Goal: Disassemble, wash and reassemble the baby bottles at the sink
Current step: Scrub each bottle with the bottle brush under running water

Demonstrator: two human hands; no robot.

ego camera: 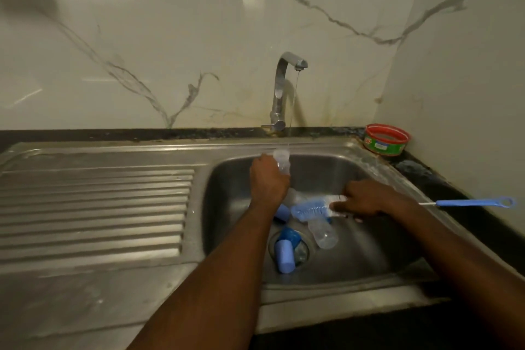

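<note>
Right now, around my sink [355, 167] other things are lying about: a thin blue-handled brush [471, 203] is resting on the dark counter at three o'clock of the basin, well apart from my hands, and a round red-and-green tub [387, 140] is sitting in the corner at one o'clock. At twelve o'clock the chrome tap [279, 88] is running a fine stream of water down onto the clear bottle [282, 163] that my left hand [268, 180] is holding upright, fingers curled round its body just under the open neck. My right hand [366, 199] is gripping the handle end of the bottle brush [312, 209], its fingers wrapped together over it, and the blue-and-white bristles are pointing toward nine o'clock, crossing over the parts below. My left forearm is hiding part of what is lying under it. Inside the basin a second clear bottle [324, 234] is lying on its side just under the bristles, a pale blue cap [285, 256] is lying over the drain at six o'clock, touching a darker blue ring [292, 237], and another blue piece [281, 212] is peeking out beside my left wrist. To nine o'clock the ribbed steel drainboard [96, 204] is looking dull and scuffed, while the wall behind is showing glossy, grey-veined marble.
</note>
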